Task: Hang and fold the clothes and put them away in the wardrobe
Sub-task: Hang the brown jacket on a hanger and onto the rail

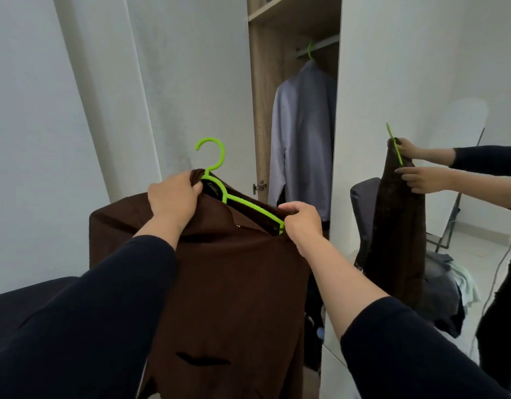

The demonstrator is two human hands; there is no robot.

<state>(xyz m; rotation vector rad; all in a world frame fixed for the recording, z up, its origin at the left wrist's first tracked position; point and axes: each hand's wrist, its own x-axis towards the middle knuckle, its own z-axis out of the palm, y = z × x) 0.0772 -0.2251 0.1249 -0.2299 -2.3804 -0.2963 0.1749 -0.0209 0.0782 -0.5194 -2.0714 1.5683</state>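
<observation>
Gripping: left hand [173,197] bunches collar of thick soft brown fabric jacket [219,283]; right hand [301,223] pinches shoulder over lime-green plastic hanger [219,182]. Heavyish, limp; lift by hook.

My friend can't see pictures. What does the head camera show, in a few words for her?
Two hands, left and right, hold a brown coat on a green hanger in front of an open wardrobe. Inside, a pale shirt hangs from the rail on another green hanger. The mirror door to the right reflects the person and coat.
</observation>
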